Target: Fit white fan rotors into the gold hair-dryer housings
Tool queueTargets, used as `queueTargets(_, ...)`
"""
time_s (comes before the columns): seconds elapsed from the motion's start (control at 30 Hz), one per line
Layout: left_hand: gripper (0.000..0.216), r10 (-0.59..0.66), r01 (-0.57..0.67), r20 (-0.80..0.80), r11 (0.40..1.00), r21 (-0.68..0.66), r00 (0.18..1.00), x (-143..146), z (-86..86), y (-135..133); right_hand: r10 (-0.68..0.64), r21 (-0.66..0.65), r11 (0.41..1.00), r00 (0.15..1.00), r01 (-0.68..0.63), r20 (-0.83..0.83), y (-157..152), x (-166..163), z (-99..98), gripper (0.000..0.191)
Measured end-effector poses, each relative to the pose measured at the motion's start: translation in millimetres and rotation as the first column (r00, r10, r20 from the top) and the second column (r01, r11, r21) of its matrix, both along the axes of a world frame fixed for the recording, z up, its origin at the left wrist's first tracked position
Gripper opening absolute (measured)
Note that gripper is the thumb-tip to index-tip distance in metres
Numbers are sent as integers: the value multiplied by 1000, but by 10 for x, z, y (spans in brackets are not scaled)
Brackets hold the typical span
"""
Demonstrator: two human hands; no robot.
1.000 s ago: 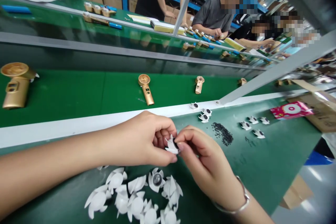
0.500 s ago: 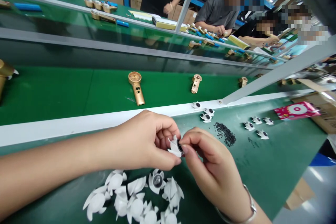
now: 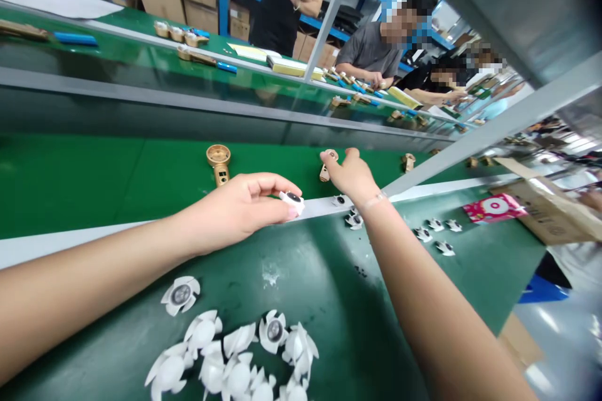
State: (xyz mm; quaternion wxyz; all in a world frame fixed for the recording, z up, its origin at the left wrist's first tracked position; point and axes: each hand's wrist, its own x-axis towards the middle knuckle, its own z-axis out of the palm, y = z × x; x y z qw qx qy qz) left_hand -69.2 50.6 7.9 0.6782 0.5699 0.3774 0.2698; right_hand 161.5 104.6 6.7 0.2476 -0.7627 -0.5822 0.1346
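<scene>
My left hand (image 3: 237, 208) pinches a small white fan blade (image 3: 292, 200) with a dark centre, held just above the white strip (image 3: 94, 233) at the belt's edge. My right hand (image 3: 350, 174) is stretched far forward onto the green conveyor belt (image 3: 94, 175), its fingers closing on a small gold fan body (image 3: 326, 164). A second gold fan body (image 3: 219, 162) lies on the belt to the left, behind my left hand. A heap of white fan blades (image 3: 235, 360) lies on the dark green bench near me.
Several finished blades lie near the strip (image 3: 352, 219) and further right (image 3: 435, 232). A pink packet (image 3: 491, 208) and a cardboard box (image 3: 540, 207) sit at right. A slanted metal bar (image 3: 470, 138) crosses the bench. Other people work at the far bench (image 3: 371, 50).
My hands have separated. The right hand left the blade and reached forward to the gold fan body on the belt; the left hand keeps the blade. The belt items moved left.
</scene>
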Motion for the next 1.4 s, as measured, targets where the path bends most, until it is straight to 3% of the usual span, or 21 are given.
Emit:
queueTargets(0.1,34,17,-15,46,999,-36,999,-28,2,31,-68,-151,987,997,61,-38,463,38,-69,36)
queueTargets(0.2,40,4,-5,32,1000,9,999,-52,27,30,-43,-249,968,992,13,-115,492,5,-113,34)
queueTargets(0.3,46,19,-21,33,998,51,999,-59,57,28,56,-267,956,966,-125,-252,123,-46,-108,26)
queueTargets(0.43,39,89,-105,156,990,98,984,-26,44,1,179,-190,939,879,-287,-443,-642,-130,-69,19)
queueTargets(0.53,31,94,-115,166,986,122,982,8,7,-49,193,-91,944,755,-318,-627,-1058,-222,-70,20)
queueTargets(0.63,29,88,-101,96,985,141,992,37,-20,-100,218,41,958,628,-284,-748,-1219,-302,-103,22)
queueTargets(0.87,29,132,-147,98,976,158,986,76,-87,-136,370,231,929,760,-290,-534,-1259,-337,-227,19)
queueTargets(1.13,27,184,-194,133,979,64,974,82,-121,-123,361,300,907,911,-295,-198,-1339,-363,-290,25)
queueTargets(1.27,28,197,-204,125,978,52,973,85,-105,-128,349,330,895,932,-301,-95,-1349,-379,-279,25)
queueTargets(1.4,25,200,-209,145,976,52,969,89,-97,-136,410,313,885,895,-344,-175,-1357,-334,-275,27)
